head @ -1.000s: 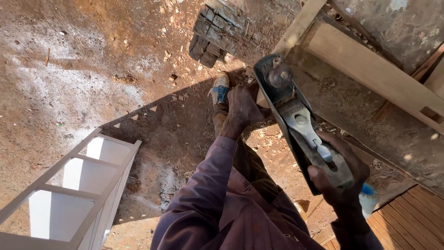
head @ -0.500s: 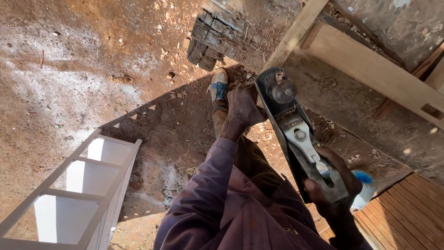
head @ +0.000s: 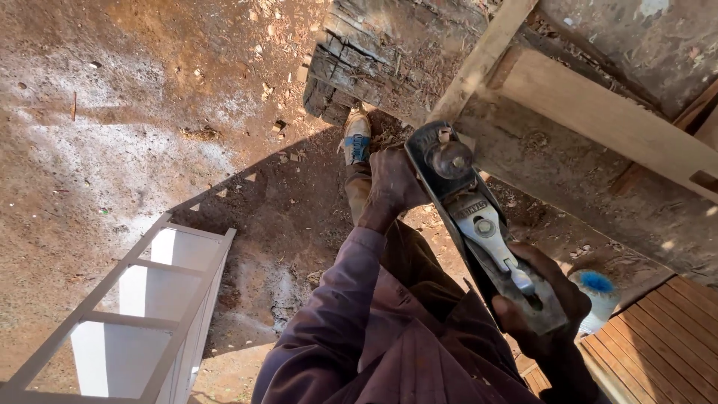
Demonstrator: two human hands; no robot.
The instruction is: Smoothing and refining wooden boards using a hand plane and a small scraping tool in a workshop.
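Observation:
A grey metal hand plane (head: 479,224) is held tilted, sole turned left, in front of a dusty workbench (head: 598,187). My right hand (head: 542,303) grips its rear handle at the lower right. My left hand (head: 393,187) rests against the plane's front end, beside the round front knob (head: 449,158). A pale wooden plank (head: 606,116) lies across the bench just beyond the plane's nose. A thinner wooden strip (head: 482,60) runs diagonally up from the plane's tip. My purple sleeve (head: 336,314) fills the bottom centre.
A white frame with open shelves (head: 134,299) lies on the dirt floor at lower left. A stack of rough old timber (head: 374,60) sits at top centre, my shoe (head: 357,138) below it. A blue-capped container (head: 596,292) and reddish slatted boards (head: 658,344) sit lower right.
The plane has slid back toward me, down and right along the bench edge, with both hands still on it. The view shifted slightly, bringing the timber stack nearer.

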